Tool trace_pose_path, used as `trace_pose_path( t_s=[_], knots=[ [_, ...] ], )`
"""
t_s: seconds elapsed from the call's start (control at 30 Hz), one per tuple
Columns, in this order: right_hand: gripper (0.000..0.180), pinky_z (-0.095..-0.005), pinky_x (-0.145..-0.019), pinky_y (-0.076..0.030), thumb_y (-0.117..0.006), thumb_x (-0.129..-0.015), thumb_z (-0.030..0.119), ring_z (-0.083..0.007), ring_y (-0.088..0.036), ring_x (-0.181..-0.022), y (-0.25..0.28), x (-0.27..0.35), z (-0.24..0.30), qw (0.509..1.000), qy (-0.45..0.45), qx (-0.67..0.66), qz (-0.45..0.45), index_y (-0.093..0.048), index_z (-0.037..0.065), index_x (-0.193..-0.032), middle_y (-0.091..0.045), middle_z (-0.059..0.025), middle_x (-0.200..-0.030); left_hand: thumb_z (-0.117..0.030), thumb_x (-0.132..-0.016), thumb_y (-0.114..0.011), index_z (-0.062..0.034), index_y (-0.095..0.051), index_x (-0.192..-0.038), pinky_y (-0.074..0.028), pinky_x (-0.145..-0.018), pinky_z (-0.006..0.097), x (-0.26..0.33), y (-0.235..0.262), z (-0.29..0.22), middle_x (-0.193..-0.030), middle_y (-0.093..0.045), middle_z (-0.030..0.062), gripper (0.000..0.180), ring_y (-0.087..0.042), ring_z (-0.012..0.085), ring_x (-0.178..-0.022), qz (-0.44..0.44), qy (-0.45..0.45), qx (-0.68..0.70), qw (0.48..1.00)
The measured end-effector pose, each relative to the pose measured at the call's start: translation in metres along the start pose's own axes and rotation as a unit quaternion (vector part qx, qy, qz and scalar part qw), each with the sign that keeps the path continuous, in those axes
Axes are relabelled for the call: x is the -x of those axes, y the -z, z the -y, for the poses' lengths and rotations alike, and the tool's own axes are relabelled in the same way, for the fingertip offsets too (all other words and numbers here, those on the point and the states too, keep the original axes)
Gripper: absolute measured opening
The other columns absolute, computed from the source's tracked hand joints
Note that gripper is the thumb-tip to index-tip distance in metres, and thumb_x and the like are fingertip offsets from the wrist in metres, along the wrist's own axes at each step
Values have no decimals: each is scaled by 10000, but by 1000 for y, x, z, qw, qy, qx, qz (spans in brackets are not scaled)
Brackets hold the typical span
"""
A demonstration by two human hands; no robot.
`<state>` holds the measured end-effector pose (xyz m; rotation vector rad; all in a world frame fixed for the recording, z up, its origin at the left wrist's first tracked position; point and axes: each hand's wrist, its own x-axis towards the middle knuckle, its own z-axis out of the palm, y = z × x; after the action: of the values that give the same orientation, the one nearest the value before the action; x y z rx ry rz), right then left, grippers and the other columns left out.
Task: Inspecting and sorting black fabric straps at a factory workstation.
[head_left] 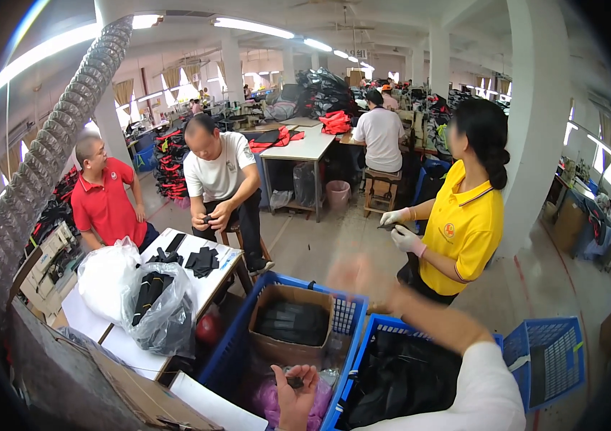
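My left hand [295,399] is palm up above the blue crate nearest me, its fingers slightly curled. A small dark piece [295,382], too small to name, rests in that palm. My right hand [363,279] reaches forward over the crates' far edge, smeared by motion, so its fingers and anything in them cannot be made out. Below it, the blue crate [230,359] holds a cardboard box [287,352] of black pieces and a pink plastic bag [271,395]. A second blue crate [363,345], under my right forearm, is filled with black material [406,384].
At left, a white table [190,287] bears plastic bags [122,276] and black fabric pieces [203,261]. Two people sit or stand beyond it; a gloved person in yellow [463,223] stands close at right. Another blue crate [546,359] sits on the floor.
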<state>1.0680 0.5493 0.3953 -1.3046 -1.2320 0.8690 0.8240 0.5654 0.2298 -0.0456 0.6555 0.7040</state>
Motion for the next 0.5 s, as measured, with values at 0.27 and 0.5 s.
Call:
trace_pose_path(
  t_s=[0.27,0.5],
  knots=[
    [165,-265,-698,-493,-661,-811,134,-130,-613,-771,-142,90,-125,989,29,131,-58,-650,-1,-905,-658,-82,-836,-584,-838,-504,-22,-596,-894,-464,-879,349,-20,-5,14,-930,-634,148,572,-597,259,-897,99,-58,-20,993],
    [170,-296,-676,-504,-654,-791,141,-189,-642,-746,-127,93,-127,985,-24,166,-47,-674,30,-919,-666,-95,-848,-526,-910,-427,15,-588,-929,-457,-877,373,-13,-15,24,-980,-625,176,565,-588,262,-936,81,-126,-109,983]
  ],
)
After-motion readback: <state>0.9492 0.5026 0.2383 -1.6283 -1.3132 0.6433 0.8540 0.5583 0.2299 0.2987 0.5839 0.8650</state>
